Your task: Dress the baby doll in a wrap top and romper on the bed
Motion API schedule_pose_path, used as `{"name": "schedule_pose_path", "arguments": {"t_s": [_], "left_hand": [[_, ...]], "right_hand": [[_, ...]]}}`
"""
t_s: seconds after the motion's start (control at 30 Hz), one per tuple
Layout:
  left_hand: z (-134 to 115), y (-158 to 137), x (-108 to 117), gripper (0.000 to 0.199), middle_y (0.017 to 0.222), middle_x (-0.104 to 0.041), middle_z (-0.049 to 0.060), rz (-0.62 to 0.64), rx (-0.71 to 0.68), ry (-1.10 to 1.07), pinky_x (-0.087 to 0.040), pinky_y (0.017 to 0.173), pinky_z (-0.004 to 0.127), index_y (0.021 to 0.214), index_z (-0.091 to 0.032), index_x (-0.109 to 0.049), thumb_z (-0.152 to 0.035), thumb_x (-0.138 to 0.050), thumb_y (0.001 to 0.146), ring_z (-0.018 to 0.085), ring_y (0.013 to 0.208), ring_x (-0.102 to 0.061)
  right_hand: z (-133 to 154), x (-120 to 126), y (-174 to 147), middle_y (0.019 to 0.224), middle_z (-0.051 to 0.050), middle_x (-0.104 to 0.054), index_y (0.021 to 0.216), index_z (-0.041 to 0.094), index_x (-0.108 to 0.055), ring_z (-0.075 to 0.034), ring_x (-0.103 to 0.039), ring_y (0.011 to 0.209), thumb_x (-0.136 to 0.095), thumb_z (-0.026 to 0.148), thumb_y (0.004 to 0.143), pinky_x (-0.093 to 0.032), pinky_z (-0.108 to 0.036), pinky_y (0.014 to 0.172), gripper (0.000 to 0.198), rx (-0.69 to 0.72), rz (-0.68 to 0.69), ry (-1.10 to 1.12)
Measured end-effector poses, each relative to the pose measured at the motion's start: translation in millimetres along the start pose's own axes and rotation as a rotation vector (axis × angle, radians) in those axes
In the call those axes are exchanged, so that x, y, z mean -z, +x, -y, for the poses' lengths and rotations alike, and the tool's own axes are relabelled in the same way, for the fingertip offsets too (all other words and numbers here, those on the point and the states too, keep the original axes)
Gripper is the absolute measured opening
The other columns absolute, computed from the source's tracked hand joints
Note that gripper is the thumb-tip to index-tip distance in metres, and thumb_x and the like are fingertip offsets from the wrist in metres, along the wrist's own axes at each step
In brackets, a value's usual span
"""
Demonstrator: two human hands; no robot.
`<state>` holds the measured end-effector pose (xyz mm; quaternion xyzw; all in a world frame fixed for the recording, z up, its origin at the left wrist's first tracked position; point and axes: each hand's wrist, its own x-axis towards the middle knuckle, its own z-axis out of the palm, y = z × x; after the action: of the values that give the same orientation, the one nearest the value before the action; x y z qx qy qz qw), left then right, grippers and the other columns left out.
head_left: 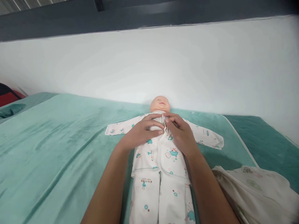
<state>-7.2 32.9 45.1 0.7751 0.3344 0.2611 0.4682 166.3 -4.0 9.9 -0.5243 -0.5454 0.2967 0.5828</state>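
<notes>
A baby doll [160, 103] lies on its back, dressed in a white printed baby shirt [161, 155] with long sleeves spread to both sides. Matching baby trousers [146, 199] cover its legs below the hem. At the chest, my left hand [144, 129] holds the shirt's front edge between thumb and fingers. My right hand [178, 127] pinches the other side of that front opening, where the edge is lifted and folded. One button shows lower on the front. The fingers hide the fastening between them.
A light green sheet [58, 149] with wrinkles covers the bed, over a darker green cover [268, 133] at right. Crumpled pale printed cloth [257, 189] lies at the lower right. A white wall [116, 68] rises behind the doll's head. Something red and black [9, 95] stands far left.
</notes>
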Motion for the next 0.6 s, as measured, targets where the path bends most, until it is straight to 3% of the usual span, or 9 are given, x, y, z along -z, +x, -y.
{"name": "schedule_pose_path", "arguments": {"t_s": [0.17,0.3,0.43,0.6], "left_hand": [[-1,-3,1,0.017,0.154,-0.038,0.000,0.072,-0.022,-0.030,-0.054,0.086,0.033,0.099,-0.030,-0.072,-0.030,-0.067,0.083,0.028,0.139,-0.040],[-2,-9,-10,0.009,0.149,-0.044,0.002,-0.015,-0.034,0.001,-0.050,0.095,0.037,0.089,-0.025,-0.068,-0.024,-0.068,0.081,0.028,0.139,-0.040],[1,-24,-21,0.010,0.150,-0.043,0.003,-0.142,-0.029,0.003,-0.045,0.101,0.040,0.083,-0.023,-0.065,-0.031,-0.062,0.087,0.028,0.139,-0.039],[7,-32,-23,0.018,0.153,-0.039,0.000,-0.086,-0.092,0.121,-0.034,0.113,0.042,0.100,-0.030,-0.072,-0.038,-0.059,0.090,0.027,0.143,-0.034]], "right_hand": [[7,3,0,0.112,-0.004,-0.068,0.060,0.022,-0.054,-0.022,-0.060,0.111,-0.056,0.039,0.090,-0.042,-0.037,0.095,0.035,0.029,0.017,-0.050],[15,2,-6,0.116,-0.003,-0.067,0.060,0.022,-0.058,-0.023,-0.059,0.113,-0.055,0.040,0.091,-0.042,-0.037,0.094,0.036,0.035,0.011,-0.121],[16,-3,-21,0.112,-0.004,-0.065,0.065,0.023,-0.060,-0.023,-0.058,0.109,-0.055,0.037,0.090,-0.041,-0.039,0.092,0.030,0.025,-0.114,-0.185],[6,-2,-48,0.093,-0.004,-0.063,0.068,0.024,-0.061,-0.022,-0.056,0.101,-0.054,0.035,0.091,-0.041,-0.040,0.095,0.026,0.065,-0.232,-0.173]]}}
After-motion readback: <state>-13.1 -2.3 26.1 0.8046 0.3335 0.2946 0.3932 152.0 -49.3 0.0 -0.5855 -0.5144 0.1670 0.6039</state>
